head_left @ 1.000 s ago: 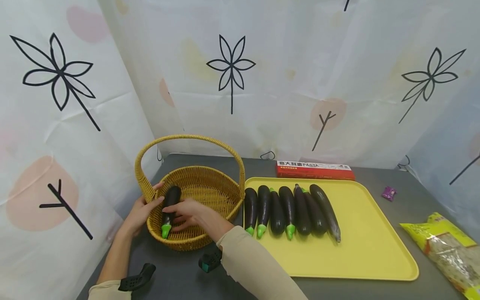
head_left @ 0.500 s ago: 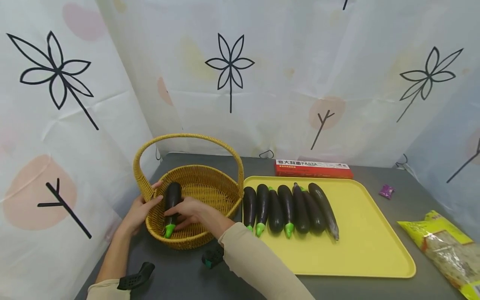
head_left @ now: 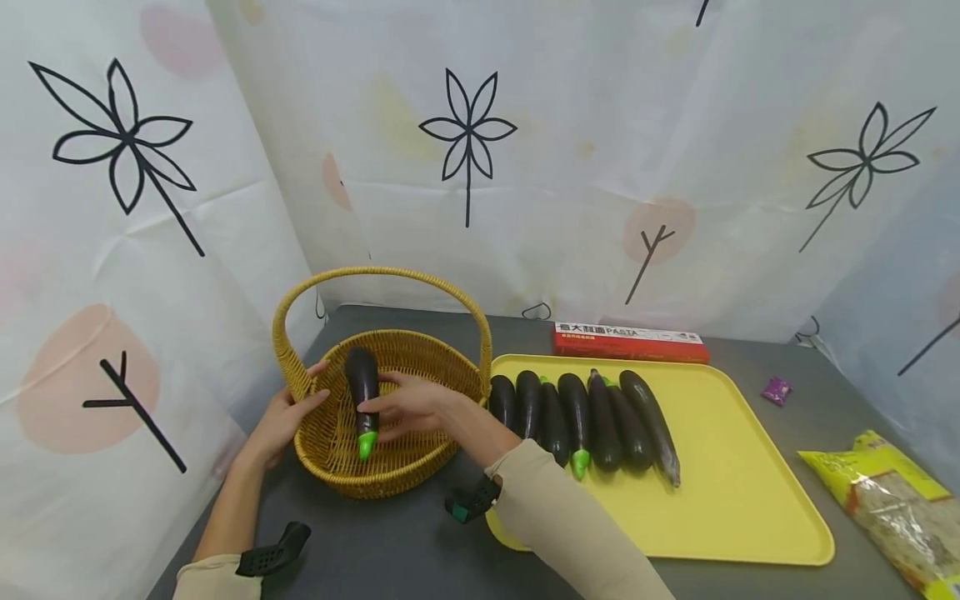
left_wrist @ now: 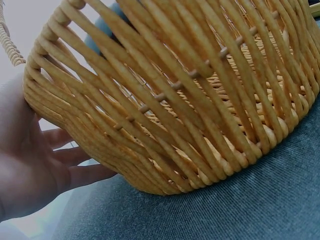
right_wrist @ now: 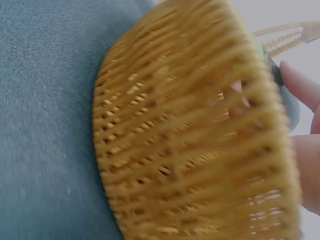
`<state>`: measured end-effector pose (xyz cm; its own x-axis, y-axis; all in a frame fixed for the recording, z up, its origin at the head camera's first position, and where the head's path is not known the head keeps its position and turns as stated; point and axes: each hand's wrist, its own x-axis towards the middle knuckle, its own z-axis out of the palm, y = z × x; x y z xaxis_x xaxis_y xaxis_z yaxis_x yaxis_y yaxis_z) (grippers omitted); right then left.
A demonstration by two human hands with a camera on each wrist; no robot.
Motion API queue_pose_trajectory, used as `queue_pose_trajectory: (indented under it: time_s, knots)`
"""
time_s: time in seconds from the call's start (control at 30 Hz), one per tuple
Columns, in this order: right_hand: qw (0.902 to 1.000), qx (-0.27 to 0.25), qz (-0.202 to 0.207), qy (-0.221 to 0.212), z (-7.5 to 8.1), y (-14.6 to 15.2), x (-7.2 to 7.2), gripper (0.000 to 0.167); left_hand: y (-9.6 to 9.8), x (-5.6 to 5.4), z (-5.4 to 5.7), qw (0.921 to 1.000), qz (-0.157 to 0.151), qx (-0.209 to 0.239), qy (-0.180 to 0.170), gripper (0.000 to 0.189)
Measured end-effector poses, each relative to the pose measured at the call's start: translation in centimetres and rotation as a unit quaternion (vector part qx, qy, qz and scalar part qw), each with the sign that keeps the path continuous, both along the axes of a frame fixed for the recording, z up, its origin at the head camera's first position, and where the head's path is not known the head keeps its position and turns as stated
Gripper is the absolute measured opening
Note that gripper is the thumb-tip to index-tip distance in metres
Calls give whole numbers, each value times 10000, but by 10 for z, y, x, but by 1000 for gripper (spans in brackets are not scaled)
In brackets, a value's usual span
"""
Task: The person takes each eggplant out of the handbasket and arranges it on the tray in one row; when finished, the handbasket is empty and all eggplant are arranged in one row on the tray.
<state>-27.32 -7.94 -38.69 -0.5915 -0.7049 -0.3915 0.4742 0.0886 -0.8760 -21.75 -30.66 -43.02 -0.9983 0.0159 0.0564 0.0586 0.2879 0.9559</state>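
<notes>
My right hand (head_left: 412,404) grips a dark purple eggplant (head_left: 362,375) with a bright green stem end, holding it inside the wicker basket (head_left: 360,483). The stem points down toward me. At the basket's left side my left hand (head_left: 276,427) holds the rim beside the handle, thumb over the edge and fingers along the outer wall. Those fingers show spread against the weave (left_wrist: 150,120) in the left wrist view. In the right wrist view, the basket wall covers much of the eggplant (right_wrist: 290,105). Several more eggplants (head_left: 576,417) lie side by side on a yellow tray (head_left: 735,483).
Behind the tray lies a red and white pasta box (head_left: 630,343). A small purple packet (head_left: 777,390) and a yellow bag (head_left: 892,500) are on the right. The tall basket handle (head_left: 382,272) arches over the opening. Patterned cloth (head_left: 555,167) surrounds the grey table.
My right hand has moved right and slightly up with the eggplant, from the basket's left side toward its middle. The left hand keeps its hold on the rim.
</notes>
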Motion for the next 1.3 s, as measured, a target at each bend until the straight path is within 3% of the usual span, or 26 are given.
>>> queue_pose_trajectory:
  time_s: [0.3,0.77,1.07,1.3]
  knots:
    - [9978,-518,386,152,18,47,2,74,-1,1,2,10000,-25,-63,-46,59]
    - [9901,-735,1000,653,18,118,12,75,-3,-1,-1,9999,-53,41,-85,61]
    - [9875,-642,1231,750,9,164,21,88,-2,0,0,10000,-90,-22,-24,62]
    - [9861,-688,1232,880,-4,207,24,87,-2,0,0,9999,-90,-80,-17,62]
